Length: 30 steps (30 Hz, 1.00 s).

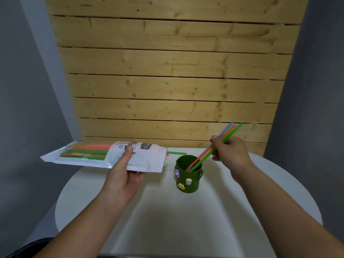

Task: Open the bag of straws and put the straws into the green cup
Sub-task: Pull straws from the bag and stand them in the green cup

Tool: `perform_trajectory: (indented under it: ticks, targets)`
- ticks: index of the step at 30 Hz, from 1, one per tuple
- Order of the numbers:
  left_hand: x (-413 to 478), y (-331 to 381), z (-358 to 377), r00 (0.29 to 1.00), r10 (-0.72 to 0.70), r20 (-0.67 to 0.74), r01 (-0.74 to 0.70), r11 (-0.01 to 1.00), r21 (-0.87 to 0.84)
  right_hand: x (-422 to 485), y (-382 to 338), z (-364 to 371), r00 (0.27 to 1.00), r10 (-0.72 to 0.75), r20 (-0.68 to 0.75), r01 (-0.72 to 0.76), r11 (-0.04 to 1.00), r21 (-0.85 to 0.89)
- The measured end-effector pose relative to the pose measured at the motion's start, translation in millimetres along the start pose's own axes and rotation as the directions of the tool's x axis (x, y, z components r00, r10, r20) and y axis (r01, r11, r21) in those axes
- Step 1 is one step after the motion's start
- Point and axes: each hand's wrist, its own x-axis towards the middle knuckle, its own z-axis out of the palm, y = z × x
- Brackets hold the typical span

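My left hand (124, 172) holds the white straw bag (104, 155) level above the table's left side, thumb on top. Orange, pink and green straws show through its clear part, and one green straw (176, 153) pokes out of its right end. The dark green cup (189, 173), with small cartoon charms on its side, stands upright on the table. My right hand (229, 150) grips a few straws (210, 150), blue, orange and green. They slant down to the left with their lower ends inside the cup.
The round white table (186, 211) fills the lower view. A wooden plank wall (173, 81) rises right behind it. Grey walls (28, 90) stand on both sides.
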Motion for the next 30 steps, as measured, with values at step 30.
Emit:
perform_trajectory:
  ticks: [30]
  targets:
    - [-32.5, 16.8, 20.6, 0.932, 0.245, 0.265, -0.321, 0.901, 0.294, -69.1, -8.3, 77.5, 0.820, 0.406, 0.403, -0.552, 0.749, 0.367]
